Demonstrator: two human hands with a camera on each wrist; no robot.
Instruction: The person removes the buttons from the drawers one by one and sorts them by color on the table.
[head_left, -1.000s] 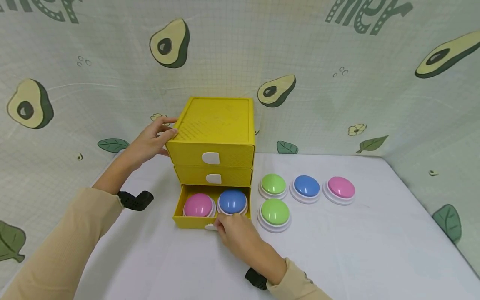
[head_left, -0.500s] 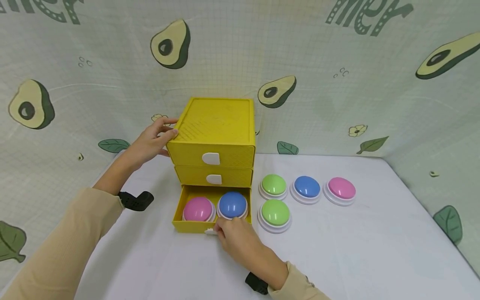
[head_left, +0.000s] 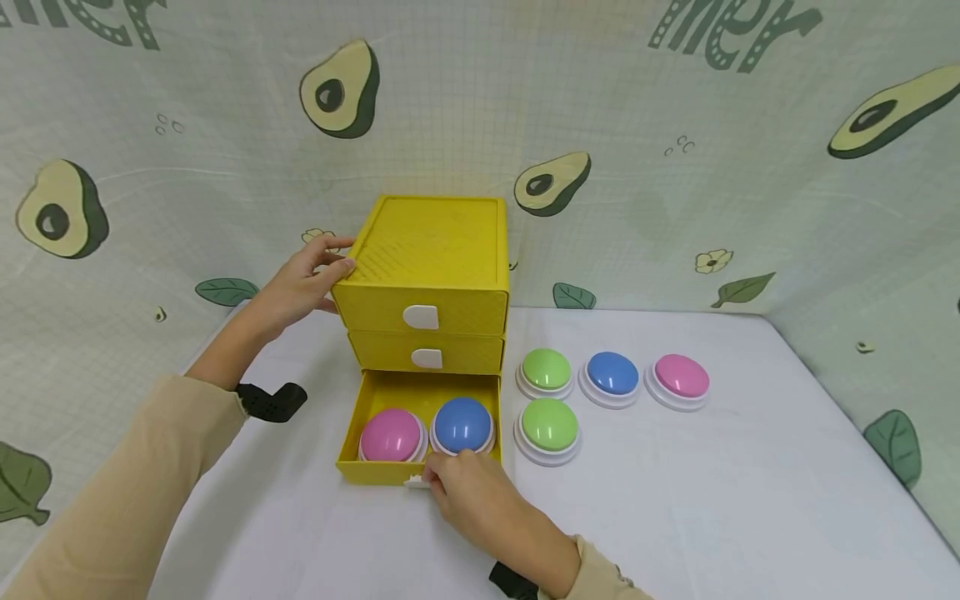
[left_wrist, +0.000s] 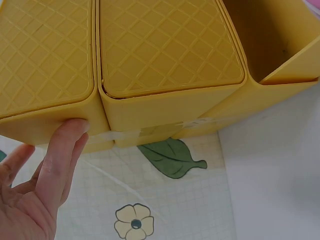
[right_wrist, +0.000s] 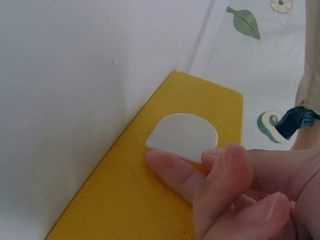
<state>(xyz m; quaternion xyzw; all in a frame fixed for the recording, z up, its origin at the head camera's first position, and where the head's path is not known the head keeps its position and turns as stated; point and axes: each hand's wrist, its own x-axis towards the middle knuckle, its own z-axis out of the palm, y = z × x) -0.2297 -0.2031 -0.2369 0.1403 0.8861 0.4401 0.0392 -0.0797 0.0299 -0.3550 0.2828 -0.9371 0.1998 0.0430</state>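
A yellow three-drawer cabinet [head_left: 429,242] stands on the white cloth, with its bottom drawer [head_left: 352,433] pulled out. Inside that drawer, a pink dome button [head_left: 390,435] and a blue dome button [head_left: 462,423] sit side by side on white bases. My right hand [head_left: 480,504] has its fingers at the drawer's white handle [right_wrist: 184,135], pinching its edge in the right wrist view. With fingers extended, my left hand [head_left: 296,287] rests against the cabinet's upper left side; its fingertips [left_wrist: 75,127] touch the wall of the top tier.
Right of the cabinet lie two green dome buttons [head_left: 547,369], another blue button [head_left: 612,373] and another pink button [head_left: 681,377]. Two upper drawers with white handles [head_left: 421,317] are closed. A fabric backdrop with avocado prints [head_left: 551,183] hangs behind.
The bottom drawer has slid farther out toward me, with my right hand on its handle. Its pink and blue buttons moved along with it. My left hand stays in place.
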